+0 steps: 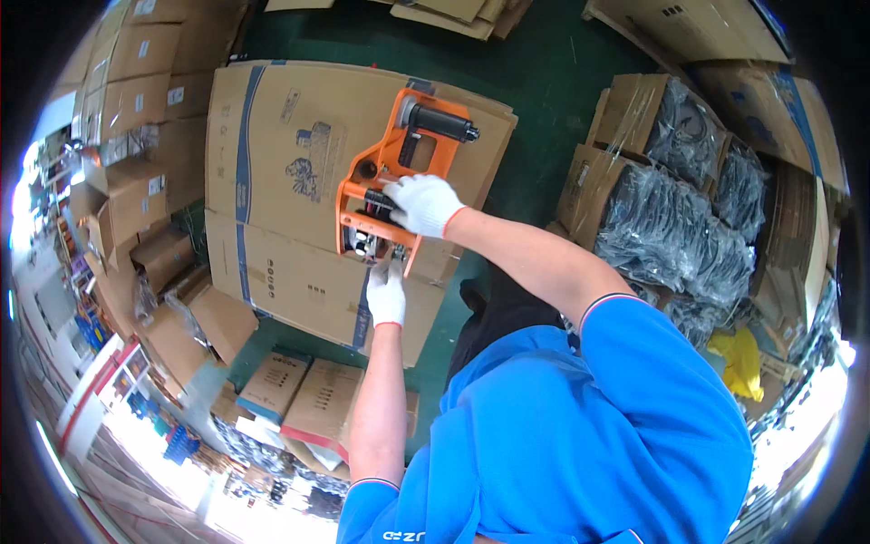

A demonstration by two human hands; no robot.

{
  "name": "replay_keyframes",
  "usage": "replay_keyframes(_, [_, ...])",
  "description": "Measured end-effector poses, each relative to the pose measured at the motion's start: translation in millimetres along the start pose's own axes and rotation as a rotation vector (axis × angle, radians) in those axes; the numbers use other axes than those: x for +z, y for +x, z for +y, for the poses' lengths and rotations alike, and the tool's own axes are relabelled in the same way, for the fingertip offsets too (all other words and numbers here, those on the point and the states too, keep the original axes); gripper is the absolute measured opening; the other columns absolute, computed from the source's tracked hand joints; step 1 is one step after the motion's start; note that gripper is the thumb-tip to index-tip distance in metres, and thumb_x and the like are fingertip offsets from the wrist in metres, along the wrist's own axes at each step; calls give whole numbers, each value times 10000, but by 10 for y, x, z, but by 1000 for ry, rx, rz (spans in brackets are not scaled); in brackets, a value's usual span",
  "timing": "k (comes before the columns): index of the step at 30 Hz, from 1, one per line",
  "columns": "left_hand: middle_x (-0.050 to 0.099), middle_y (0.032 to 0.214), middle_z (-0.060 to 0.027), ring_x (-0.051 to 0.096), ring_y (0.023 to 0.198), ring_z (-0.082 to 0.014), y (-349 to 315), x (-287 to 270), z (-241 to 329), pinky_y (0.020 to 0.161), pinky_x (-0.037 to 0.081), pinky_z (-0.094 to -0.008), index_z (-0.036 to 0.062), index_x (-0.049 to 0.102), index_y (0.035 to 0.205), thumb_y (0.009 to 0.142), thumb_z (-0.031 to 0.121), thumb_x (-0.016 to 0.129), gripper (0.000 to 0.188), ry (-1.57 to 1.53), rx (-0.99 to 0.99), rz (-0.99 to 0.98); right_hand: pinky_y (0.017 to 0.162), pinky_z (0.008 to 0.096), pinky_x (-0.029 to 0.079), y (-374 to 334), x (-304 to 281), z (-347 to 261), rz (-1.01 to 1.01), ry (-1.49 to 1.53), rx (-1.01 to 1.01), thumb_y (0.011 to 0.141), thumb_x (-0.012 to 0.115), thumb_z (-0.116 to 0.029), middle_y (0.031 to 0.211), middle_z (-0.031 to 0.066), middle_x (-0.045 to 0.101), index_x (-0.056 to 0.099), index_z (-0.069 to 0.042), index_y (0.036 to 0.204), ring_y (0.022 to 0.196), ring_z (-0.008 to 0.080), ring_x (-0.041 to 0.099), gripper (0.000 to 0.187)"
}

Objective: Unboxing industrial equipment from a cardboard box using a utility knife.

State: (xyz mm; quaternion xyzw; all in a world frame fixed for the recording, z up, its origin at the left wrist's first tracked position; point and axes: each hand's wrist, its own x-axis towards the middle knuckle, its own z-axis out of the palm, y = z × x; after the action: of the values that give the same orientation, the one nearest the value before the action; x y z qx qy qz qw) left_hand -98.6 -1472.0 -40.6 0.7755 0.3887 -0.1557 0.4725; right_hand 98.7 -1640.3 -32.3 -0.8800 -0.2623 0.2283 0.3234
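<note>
An orange metal frame (439,161) lies on flat cardboard in front of me. It carries a thick black cylinder (439,121) at its far end and small metal fittings (364,243) at its near end. My right hand (424,205), in a white knit glove, grips the frame's right side, its fingers curled over beside a dark part in the middle. At the near edge, my left hand (387,296), gloved alike, has its fingertips closed at the small fittings. Whatever those fingertips pinch is too small to make out.
Under the frame spreads a large flat cardboard sheet (272,163) on a green floor (535,91). Cartons (140,50) are stacked at the left. Open boxes of plastic-wrapped dark parts (666,227) stand at the right, near a yellow bag (739,361). Closed cartons (322,399) sit at lower left.
</note>
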Motion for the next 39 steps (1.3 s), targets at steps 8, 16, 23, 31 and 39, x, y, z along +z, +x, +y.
replay_keyframes(8, [738, 1216, -225, 701, 1134, -345, -1236, -499, -1194, 1022, 515, -423, -78, 656, 1229, 1016, 308, 654, 440, 85, -140, 105, 961, 503, 545, -733, 597, 708, 628, 157, 557, 970, 624, -329, 1211, 201, 701, 683, -104, 1263, 1127, 421, 669, 374])
replay_keyframes(16, [755, 1134, -190, 711, 1060, -265, -2438, -724, -2742, 965, 534, -377, -59, 687, 1218, 1003, 300, 675, 418, 137, -347, -108, 1037, 499, 542, -1530, 1997, 780, -302, 115, 783, 921, 564, -325, 1330, 211, 702, 723, -56, 1289, 1233, 402, 673, 483])
replay_keyframes(23, [742, 1218, -219, 703, 1126, -309, -3118, -1289, -3822, 1003, 520, -379, -33, 688, 1273, 985, 338, 682, 469, 345, -122, -291, 899, 478, 601, -2459, 3010, -1345, -268, 242, 446, 836, 586, -283, 1147, 183, 770, 821, -117, 1071, 1059, 386, 747, 372])
replay_keyframes(31, [745, 1067, -102, 675, 953, -204, -3298, -2369, -4578, 879, 543, -348, 8, 703, 1219, 1031, 242, 675, 301, 85, -215, -61, 1054, 454, 531, -3095, 3357, -2324, -588, 165, 152, 894, 577, -329, 1342, 138, 716, 747, -130, 1291, 1249, 353, 668, 476])
replay_keyframes(39, [737, 1021, -97, 683, 943, -195, -3940, -2288, -5307, 840, 541, -338, -14, 703, 1192, 1037, 223, 650, 288, -268, -210, 172, 931, 488, 581, -2998, 3691, -1573, -423, -243, 460, 928, 557, -300, 1236, 161, 756, 805, -122, 1133, 1147, 379, 717, 368])
